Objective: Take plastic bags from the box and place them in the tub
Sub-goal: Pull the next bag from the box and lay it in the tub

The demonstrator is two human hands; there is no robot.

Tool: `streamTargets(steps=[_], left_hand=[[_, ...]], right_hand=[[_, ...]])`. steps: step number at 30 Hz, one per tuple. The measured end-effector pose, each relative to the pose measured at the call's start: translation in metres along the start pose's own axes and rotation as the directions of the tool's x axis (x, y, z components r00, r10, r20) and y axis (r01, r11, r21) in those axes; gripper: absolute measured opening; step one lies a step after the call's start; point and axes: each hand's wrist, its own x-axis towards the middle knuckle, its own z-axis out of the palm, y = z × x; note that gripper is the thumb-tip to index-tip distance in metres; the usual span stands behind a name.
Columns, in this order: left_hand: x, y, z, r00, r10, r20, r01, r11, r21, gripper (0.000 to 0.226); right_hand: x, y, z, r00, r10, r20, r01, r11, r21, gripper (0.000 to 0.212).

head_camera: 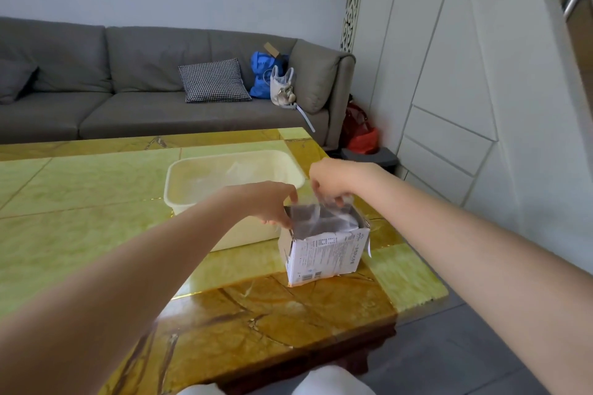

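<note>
- The left hand [272,202] reaches in from the lower left, forearm stretched over the table [96,202], fingers bent down onto the left rim of the open box [321,250], gripping its edge
- The right hand [330,179] comes from the right, wrist bent downward over the box, fingertips pinching a clear plastic bag [324,212] that rises from the opening
- The box stands near the table's right edge, just in front of the cream tub [179,189], which holds clear plastic
</note>
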Motion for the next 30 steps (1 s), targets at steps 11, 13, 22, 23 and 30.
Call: streamTargets(steps=[11,13,22,23,30], left_hand=[[-0.013,-0.014,-0.023,0.950,-0.246,-0.191,-0.033,0.530,-0.847,0.035],[-0.019,-0.016,-0.028,0.944,-0.293,-0.152,-0.027,0.390,-0.920,0.029],[-0.027,-0.026,-0.035,0.893,-0.415,-0.177,-0.093,0.215,-0.972,0.013],[-0.028,-0.027,-0.035,0.893,-0.415,-0.177,-0.090,0.220,-0.971,0.015],[-0.032,-0.027,-0.038,0.922,-0.332,-0.198,-0.113,0.258,-0.959,0.012]], right_hand=[[0.001,0.004,-0.041,0.820,0.288,-0.494,0.141,0.736,0.662,0.025],[0.000,0.002,-0.037,0.826,0.373,-0.422,0.150,0.576,0.804,0.024],[0.006,-0.010,-0.022,0.951,0.305,-0.052,-0.031,0.262,0.965,0.023],[0.006,-0.010,-0.021,0.952,0.304,-0.041,-0.027,0.216,0.976,0.025],[0.012,-0.028,-0.025,0.988,0.151,-0.022,0.017,0.033,0.999,0.050]])
